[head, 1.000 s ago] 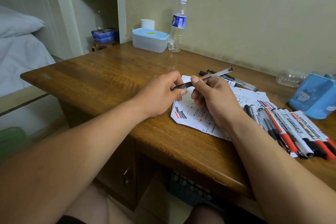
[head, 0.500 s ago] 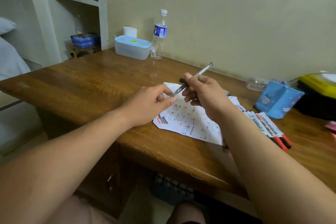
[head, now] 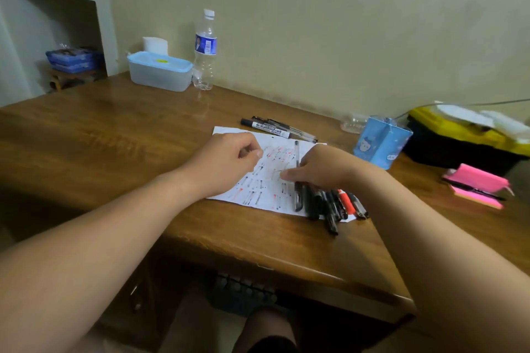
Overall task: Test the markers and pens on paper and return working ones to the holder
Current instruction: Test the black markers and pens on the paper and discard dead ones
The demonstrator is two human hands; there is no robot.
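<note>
- Nearest, a pile of markers (head: 329,205) lies across the near right corner of the paper (head: 266,183), which is crowded with red and black strokes; testing looks well advanced.
- The right hand (head: 327,170) pinches a slim pen (head: 296,152) over the sheet. The left hand (head: 226,163) is curled; around what, I cannot tell.
- Farther, a few set-aside pens (head: 275,127) lie on the tabletop (head: 143,135).
- The blue holder (head: 378,143) shows nothing above its rim, so returning the working ones seems mostly left to do.

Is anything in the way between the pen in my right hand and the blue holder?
Nothing visible: only the right hand itself and bare desk lie between the pen and the blue holder; the loose markers lie nearer you.
</note>
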